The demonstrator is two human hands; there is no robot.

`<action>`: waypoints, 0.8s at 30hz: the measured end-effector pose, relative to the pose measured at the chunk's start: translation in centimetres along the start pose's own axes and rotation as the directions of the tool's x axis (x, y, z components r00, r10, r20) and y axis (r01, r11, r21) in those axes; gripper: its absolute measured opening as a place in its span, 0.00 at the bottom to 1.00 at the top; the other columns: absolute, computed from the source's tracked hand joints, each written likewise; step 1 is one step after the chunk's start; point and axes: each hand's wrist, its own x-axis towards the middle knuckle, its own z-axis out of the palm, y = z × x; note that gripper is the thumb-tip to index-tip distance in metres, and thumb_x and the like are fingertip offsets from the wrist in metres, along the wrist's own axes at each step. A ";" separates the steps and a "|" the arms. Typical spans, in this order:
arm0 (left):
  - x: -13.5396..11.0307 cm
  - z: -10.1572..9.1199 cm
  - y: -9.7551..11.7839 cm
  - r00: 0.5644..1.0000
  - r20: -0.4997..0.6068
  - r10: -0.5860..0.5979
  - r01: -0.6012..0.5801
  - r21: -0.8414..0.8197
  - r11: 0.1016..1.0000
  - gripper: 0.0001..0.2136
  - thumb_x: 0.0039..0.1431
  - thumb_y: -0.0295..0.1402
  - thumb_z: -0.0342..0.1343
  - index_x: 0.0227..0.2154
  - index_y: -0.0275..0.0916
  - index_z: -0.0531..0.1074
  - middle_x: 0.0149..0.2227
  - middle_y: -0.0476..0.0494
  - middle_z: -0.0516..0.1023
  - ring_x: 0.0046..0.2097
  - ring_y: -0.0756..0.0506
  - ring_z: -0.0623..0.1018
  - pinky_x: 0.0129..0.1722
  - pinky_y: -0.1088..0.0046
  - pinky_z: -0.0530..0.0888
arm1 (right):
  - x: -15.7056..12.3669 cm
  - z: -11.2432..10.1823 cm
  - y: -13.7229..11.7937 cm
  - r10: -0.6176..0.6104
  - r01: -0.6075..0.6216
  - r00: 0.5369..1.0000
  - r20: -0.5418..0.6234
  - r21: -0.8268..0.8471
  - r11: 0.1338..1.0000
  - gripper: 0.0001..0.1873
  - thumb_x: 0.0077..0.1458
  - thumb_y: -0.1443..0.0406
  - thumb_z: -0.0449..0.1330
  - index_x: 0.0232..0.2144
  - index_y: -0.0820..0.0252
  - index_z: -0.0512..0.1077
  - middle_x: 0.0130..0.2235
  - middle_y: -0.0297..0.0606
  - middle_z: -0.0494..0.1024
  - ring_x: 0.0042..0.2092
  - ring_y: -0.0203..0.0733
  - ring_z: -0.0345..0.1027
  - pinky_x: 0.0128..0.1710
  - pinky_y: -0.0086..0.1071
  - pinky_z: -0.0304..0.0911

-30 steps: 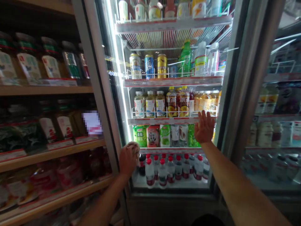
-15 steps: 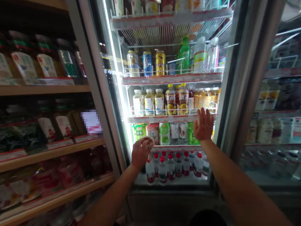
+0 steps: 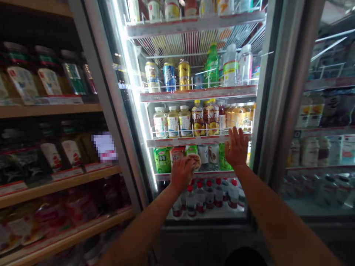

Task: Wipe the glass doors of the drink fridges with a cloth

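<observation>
My left hand [image 3: 182, 173] is closed around a crumpled pale cloth [image 3: 195, 161], in front of the lower part of a lit drinks fridge. Behind it are green and red drink packs, partly covered by the hand. My right hand [image 3: 237, 147] is raised flat with its fingers stretched out, palm towards the fridge's glass door [image 3: 177, 155], and it holds nothing. Whether the palm touches the glass is hard to see. Brown tea bottles [image 3: 212, 117] with yellow caps stand behind the glass near that hand. Red-capped water bottles [image 3: 190, 201] fill the bottom shelf below both hands.
Higher up are cans [image 3: 184, 75] and a green bottle [image 3: 213, 64]. A metal door frame [image 3: 280, 111] runs down the right side, with another fridge beyond. On the left, wooden shelves [image 3: 55, 109] carry bottles and packs. A pixelated white label [image 3: 104, 147] shows there.
My left hand has moved right and slightly up with the cloth, from the red pack towards the middle. My right hand keeps its flat pose. The view has shifted slightly.
</observation>
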 end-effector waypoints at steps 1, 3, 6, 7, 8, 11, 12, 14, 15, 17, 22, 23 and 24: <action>-0.1 0.3 0.3 1.000 0.014 0.016 -0.016 -0.007 1.000 0.09 0.66 0.36 0.55 0.46 0.44 0.76 0.49 0.42 0.77 0.47 0.43 0.73 0.47 0.63 0.69 | 0.0 0.0 0.0 0.002 -0.002 1.000 0.000 -0.001 1.000 0.32 0.67 0.62 0.48 0.70 0.58 0.51 0.69 0.42 0.59 0.73 0.45 0.42 0.72 0.45 0.38; -0.7 0.8 1.1 0.995 0.054 0.086 -0.084 -0.034 0.996 0.08 0.65 0.36 0.56 0.44 0.46 0.77 0.46 0.45 0.78 0.45 0.45 0.74 0.45 0.65 0.68 | 0.0 0.0 0.0 -0.001 0.001 1.000 -0.002 -0.001 1.000 0.32 0.67 0.62 0.48 0.70 0.58 0.51 0.69 0.42 0.59 0.73 0.44 0.42 0.72 0.45 0.37; -0.6 1.3 2.1 0.981 0.090 0.170 -0.163 -0.075 0.984 0.07 0.64 0.36 0.58 0.44 0.49 0.77 0.45 0.50 0.80 0.43 0.47 0.74 0.43 0.67 0.68 | 0.1 0.0 -0.1 -0.007 0.007 1.000 -0.012 0.006 1.000 0.31 0.67 0.62 0.48 0.70 0.59 0.52 0.69 0.42 0.59 0.73 0.44 0.42 0.72 0.45 0.38; -0.1 1.4 2.4 0.982 0.088 0.169 -0.163 -0.080 0.983 0.08 0.64 0.36 0.58 0.45 0.49 0.77 0.46 0.50 0.80 0.44 0.46 0.74 0.44 0.66 0.68 | 0.1 0.0 -0.1 -0.007 0.007 1.000 -0.014 0.010 1.000 0.31 0.67 0.62 0.48 0.69 0.59 0.53 0.69 0.42 0.59 0.73 0.44 0.42 0.72 0.45 0.38; 0.6 1.4 2.5 0.984 0.080 0.157 -0.151 -0.081 0.985 0.10 0.64 0.36 0.58 0.47 0.49 0.76 0.47 0.49 0.79 0.46 0.46 0.74 0.45 0.65 0.68 | 0.2 -0.1 -0.1 -0.006 0.006 1.000 -0.014 0.015 1.000 0.31 0.67 0.62 0.48 0.69 0.59 0.53 0.69 0.42 0.59 0.73 0.44 0.42 0.72 0.45 0.38; 2.4 1.4 3.0 0.994 0.044 0.103 -0.099 -0.081 0.992 0.12 0.65 0.35 0.57 0.50 0.48 0.75 0.51 0.47 0.78 0.50 0.43 0.73 0.49 0.63 0.67 | 0.1 -0.2 -0.1 0.001 -0.001 1.000 -0.010 0.026 1.000 0.30 0.67 0.62 0.48 0.69 0.59 0.54 0.69 0.42 0.60 0.73 0.45 0.42 0.72 0.45 0.39; 2.6 1.5 3.2 0.995 0.040 0.095 -0.092 -0.085 0.992 0.12 0.64 0.35 0.58 0.50 0.48 0.75 0.52 0.47 0.78 0.50 0.43 0.73 0.49 0.63 0.67 | 0.1 -0.2 -0.1 0.004 -0.004 1.000 -0.008 0.029 1.000 0.30 0.67 0.62 0.48 0.69 0.59 0.55 0.69 0.42 0.60 0.73 0.45 0.43 0.72 0.46 0.39; 2.1 1.8 3.6 0.989 0.068 0.129 -0.122 -0.098 0.988 0.11 0.64 0.34 0.59 0.49 0.49 0.75 0.50 0.48 0.78 0.49 0.45 0.73 0.48 0.64 0.68 | 0.1 -0.2 -0.1 0.015 -0.015 1.000 0.002 0.036 0.999 0.30 0.67 0.62 0.48 0.69 0.58 0.55 0.69 0.42 0.60 0.73 0.45 0.43 0.72 0.46 0.39; 1.7 2.0 3.8 0.982 0.093 0.165 -0.154 -0.111 0.982 0.11 0.63 0.34 0.59 0.48 0.49 0.75 0.50 0.48 0.79 0.48 0.45 0.74 0.47 0.65 0.68 | 0.1 -0.2 -0.1 0.019 -0.020 1.000 0.005 0.042 0.999 0.30 0.67 0.62 0.48 0.69 0.58 0.55 0.69 0.42 0.60 0.73 0.45 0.43 0.72 0.46 0.40; 1.1 2.2 4.0 0.964 0.132 0.231 -0.212 -0.144 0.967 0.10 0.63 0.34 0.60 0.46 0.49 0.76 0.49 0.50 0.79 0.47 0.47 0.74 0.46 0.66 0.68 | 0.3 -0.2 0.0 0.023 -0.023 1.000 0.012 0.061 0.998 0.29 0.66 0.62 0.49 0.68 0.58 0.56 0.69 0.42 0.60 0.73 0.45 0.44 0.72 0.47 0.40; 2.9 2.4 4.0 0.990 0.042 0.135 -0.128 -0.146 0.981 0.13 0.64 0.35 0.58 0.51 0.47 0.74 0.51 0.46 0.78 0.50 0.45 0.73 0.50 0.64 0.70 | 0.0 -1.5 -0.6 0.062 -0.067 0.997 0.036 0.170 0.983 0.29 0.65 0.66 0.48 0.67 0.60 0.57 0.68 0.45 0.61 0.73 0.46 0.45 0.71 0.50 0.46; 3.3 2.4 4.0 0.994 0.033 0.108 -0.101 -0.158 0.982 0.13 0.65 0.35 0.57 0.51 0.46 0.74 0.51 0.45 0.78 0.50 0.45 0.74 0.51 0.63 0.71 | -0.7 -2.2 -1.1 0.058 -0.065 0.997 0.041 0.199 0.978 0.29 0.65 0.66 0.48 0.67 0.60 0.58 0.68 0.45 0.62 0.73 0.46 0.46 0.70 0.49 0.49; 3.7 2.4 4.0 0.995 0.044 0.093 -0.084 -0.186 0.979 0.12 0.65 0.34 0.57 0.51 0.45 0.74 0.51 0.44 0.78 0.51 0.45 0.74 0.52 0.63 0.71 | -1.7 -3.0 -1.7 0.030 -0.042 0.998 0.058 0.227 0.973 0.29 0.65 0.67 0.49 0.67 0.60 0.57 0.67 0.46 0.63 0.72 0.46 0.47 0.69 0.49 0.51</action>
